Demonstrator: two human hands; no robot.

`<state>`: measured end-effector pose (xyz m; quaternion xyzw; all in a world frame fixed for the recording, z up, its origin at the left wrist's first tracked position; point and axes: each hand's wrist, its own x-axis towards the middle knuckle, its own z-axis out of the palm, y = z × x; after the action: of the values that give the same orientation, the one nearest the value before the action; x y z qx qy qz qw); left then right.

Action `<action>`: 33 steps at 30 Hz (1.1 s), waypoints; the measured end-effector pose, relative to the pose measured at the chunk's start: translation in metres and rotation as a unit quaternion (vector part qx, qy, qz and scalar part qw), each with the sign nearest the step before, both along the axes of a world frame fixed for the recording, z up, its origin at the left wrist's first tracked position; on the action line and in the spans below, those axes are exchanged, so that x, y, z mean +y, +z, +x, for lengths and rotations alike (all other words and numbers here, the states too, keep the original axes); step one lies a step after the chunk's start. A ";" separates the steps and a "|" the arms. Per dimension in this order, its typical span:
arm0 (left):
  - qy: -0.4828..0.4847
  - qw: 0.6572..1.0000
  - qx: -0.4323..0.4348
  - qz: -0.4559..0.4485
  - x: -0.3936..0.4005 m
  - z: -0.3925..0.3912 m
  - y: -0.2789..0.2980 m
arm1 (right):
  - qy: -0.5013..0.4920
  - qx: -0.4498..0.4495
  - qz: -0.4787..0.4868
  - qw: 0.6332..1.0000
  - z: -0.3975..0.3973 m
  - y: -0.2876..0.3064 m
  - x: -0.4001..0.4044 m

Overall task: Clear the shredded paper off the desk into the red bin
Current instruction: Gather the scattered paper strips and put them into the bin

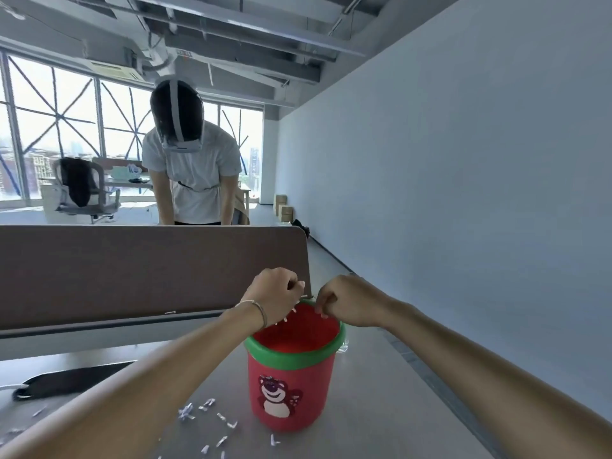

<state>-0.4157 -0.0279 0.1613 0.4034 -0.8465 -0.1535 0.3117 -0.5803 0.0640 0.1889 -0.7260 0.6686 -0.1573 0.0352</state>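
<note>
A red bin [291, 379] with a green rim and a bear picture stands on the grey desk [381, 409]. My left hand [276, 294] hovers over the bin's far left rim, fingers curled around white shredded paper, with bits [288, 315] dropping from it into the bin. My right hand [342, 304] is over the far right rim, fingertips pinched together and pointing down; what it holds is too small to tell. More shredded paper [212, 422] lies scattered on the desk to the left of the bin's base.
A brown partition [132, 273] runs along the desk's far edge. A person in a white shirt [192, 173] bends over behind it. A black face mask [66, 380] lies at the desk's left. A clear cup [343, 346] sits behind the bin.
</note>
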 end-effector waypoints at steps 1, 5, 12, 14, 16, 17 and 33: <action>-0.002 1.000 -0.006 0.002 -0.001 -0.001 -0.002 | 0.002 0.001 -0.004 1.000 0.000 0.000 0.002; -0.007 1.000 -0.023 -0.007 -0.003 -0.002 -0.006 | 0.003 0.003 -0.017 1.000 0.000 0.001 0.004; -0.016 0.998 -0.055 -0.021 -0.004 0.001 -0.003 | 0.002 0.004 -0.018 1.000 0.003 0.000 0.005; -0.018 0.997 -0.077 -0.012 -0.002 0.004 -0.003 | -0.004 0.002 -0.017 1.000 0.006 -0.001 0.006; -0.028 0.995 -0.095 0.006 -0.001 0.004 -0.003 | -0.009 0.011 -0.017 1.000 0.005 -0.002 0.007; -0.036 0.994 -0.103 0.019 -0.001 0.005 -0.002 | -0.011 0.013 -0.018 1.000 0.005 -0.002 0.007; 0.006 0.978 -0.191 -0.085 0.042 0.116 0.002 | 0.031 -0.012 -0.128 0.991 0.094 -0.016 -0.013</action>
<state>-0.2998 0.0143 0.1635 0.4024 -0.8979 0.0012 0.1786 -0.4866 0.0508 0.1724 -0.7428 0.6199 -0.2491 -0.0445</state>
